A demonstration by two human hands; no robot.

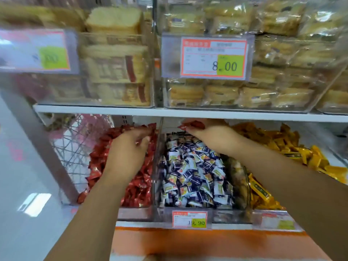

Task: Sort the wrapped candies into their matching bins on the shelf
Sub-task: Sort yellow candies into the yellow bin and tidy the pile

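From the head camera, three clear plastic bins sit side by side on the lower shelf (188,114). The left bin (131,206) holds crinkly red wrapped candies (139,187), the middle bin (188,209) glossy blue-and-white ones (195,178), the right yellow bars (305,157). The left hand (130,147) rests over the red heap, its grip curled loosely, fingertips among wrappers. The right hand (209,134), above the middle bin's back, pinches red candies (190,126) between its fingers.

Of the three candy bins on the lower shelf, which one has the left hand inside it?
The left bin, filled with red-wrapped candies. The left hand rests in it. The middle bin holds blue-and-white candies; the right bin holds yellow ones.
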